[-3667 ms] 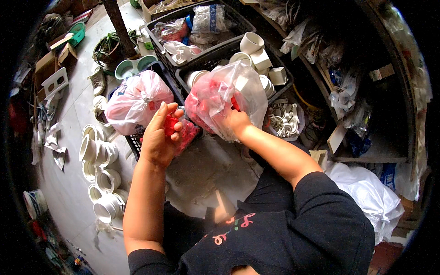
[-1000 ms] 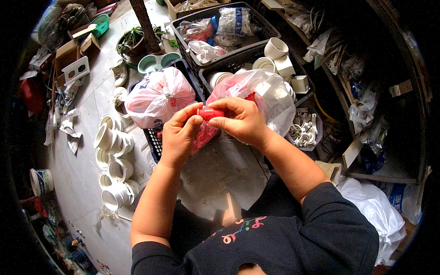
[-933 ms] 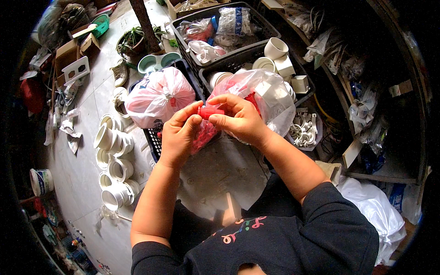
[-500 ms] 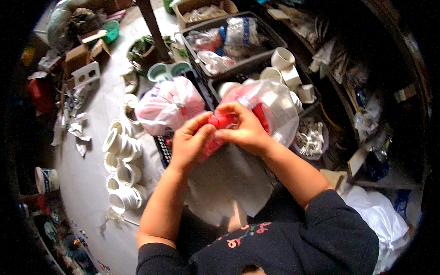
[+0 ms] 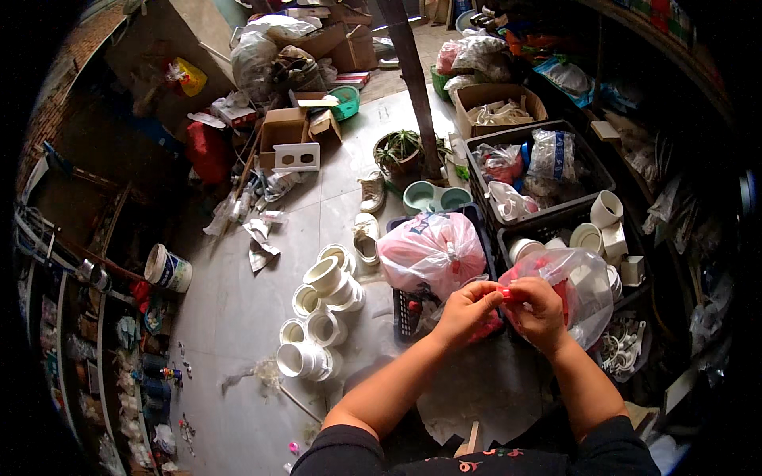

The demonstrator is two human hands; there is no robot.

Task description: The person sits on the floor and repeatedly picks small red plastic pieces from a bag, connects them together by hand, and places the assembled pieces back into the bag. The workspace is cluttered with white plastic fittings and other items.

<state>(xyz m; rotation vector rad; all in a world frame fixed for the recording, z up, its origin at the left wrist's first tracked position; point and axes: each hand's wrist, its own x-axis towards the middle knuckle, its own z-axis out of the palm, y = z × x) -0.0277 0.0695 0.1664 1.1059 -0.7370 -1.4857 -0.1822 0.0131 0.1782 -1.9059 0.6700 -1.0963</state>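
Observation:
My left hand [image 5: 468, 312] and my right hand [image 5: 537, 314] meet at chest height, fingertips pinched on a small red piece [image 5: 506, 294]. It looks like plastic, but its exact kind is too small and too covered by fingers to tell. Just beyond my right hand lies a clear plastic bag [image 5: 591, 297] with red stuff in it. A tied pinkish-white bag [image 5: 431, 252] rests on a black crate [image 5: 405, 317] beyond my left hand.
White pipe fittings [image 5: 324, 328] stand clustered on the floor to the left. Dark crates [image 5: 548, 214] with bagged goods and white fittings line the right. Farther off are a potted plant [image 5: 399, 151], a post [image 5: 413, 87], a pair of shoes [image 5: 367, 236] and a white bucket [image 5: 168, 270].
The view has swung left and up, so my hands now appear lower and farther right. Both hands still pinch the red piece, and less of it shows between the fingers.

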